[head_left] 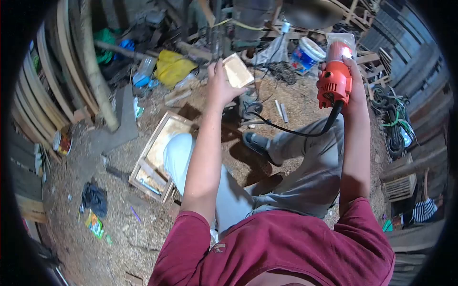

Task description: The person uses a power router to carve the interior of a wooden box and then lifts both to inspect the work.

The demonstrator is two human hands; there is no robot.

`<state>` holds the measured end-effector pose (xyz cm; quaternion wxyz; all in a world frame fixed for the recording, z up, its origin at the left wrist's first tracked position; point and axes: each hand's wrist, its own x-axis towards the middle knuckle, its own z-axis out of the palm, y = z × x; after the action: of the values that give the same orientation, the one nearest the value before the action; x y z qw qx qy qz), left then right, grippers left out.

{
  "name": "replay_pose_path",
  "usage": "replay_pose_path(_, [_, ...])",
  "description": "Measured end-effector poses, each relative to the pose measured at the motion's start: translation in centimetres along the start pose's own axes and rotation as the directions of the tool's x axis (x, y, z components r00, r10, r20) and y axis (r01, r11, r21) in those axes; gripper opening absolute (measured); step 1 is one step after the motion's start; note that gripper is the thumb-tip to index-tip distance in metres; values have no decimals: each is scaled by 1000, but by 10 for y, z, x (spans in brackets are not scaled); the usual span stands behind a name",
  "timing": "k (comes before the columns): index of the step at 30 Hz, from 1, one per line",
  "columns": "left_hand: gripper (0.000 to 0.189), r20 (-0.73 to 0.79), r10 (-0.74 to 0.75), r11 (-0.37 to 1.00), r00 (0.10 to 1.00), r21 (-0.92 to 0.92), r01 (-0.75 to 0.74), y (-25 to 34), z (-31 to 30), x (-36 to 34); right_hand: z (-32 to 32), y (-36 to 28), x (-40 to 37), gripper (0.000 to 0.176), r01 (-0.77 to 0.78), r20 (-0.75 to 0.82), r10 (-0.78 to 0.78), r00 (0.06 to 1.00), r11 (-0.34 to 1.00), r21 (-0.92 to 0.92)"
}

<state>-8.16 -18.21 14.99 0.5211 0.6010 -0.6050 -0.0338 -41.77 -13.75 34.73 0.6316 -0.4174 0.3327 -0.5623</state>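
In my right hand (355,83) is a red trim router (334,82) with a clear guard at its far end. My fingers wrap around its body, and a black cord (305,134) runs from it down to the left. My left hand (221,85) grips a small pale wooden box (238,71) by its near left side. The box is held up in front of me, well apart from the router. Part of my left hand's grip is hidden behind the box.
A wooden tray-like frame (149,157) lies by my knee with a metal tool inside. Ahead are a yellow bag (174,68) and a white-and-blue bucket (305,56). Long boards (71,62) lean at the left. Bundled black cable or tubing (395,128) lies at the right.
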Motion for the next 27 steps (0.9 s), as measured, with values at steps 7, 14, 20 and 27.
replay_pose_path(7, [129,2,72,996,997,59,-72,9,4,-7,-58,-56,31,67,133,144,-174,974,958,255])
replay_pose_path(14, [126,171,50,983,984,165,-79,120,-18,-14,-138,-71,36,64,328,-40,-326,945,942,76])
replay_pose_path(20, [128,269,218,960,938,113,-255,242,27,19,-215,-27,27,59,227,-170,-212,962,971,72])
replay_pose_path(27, [136,452,21,972,892,-220,88,251,146,30,-252,6,8,42,51,-288,32,957,959,278])
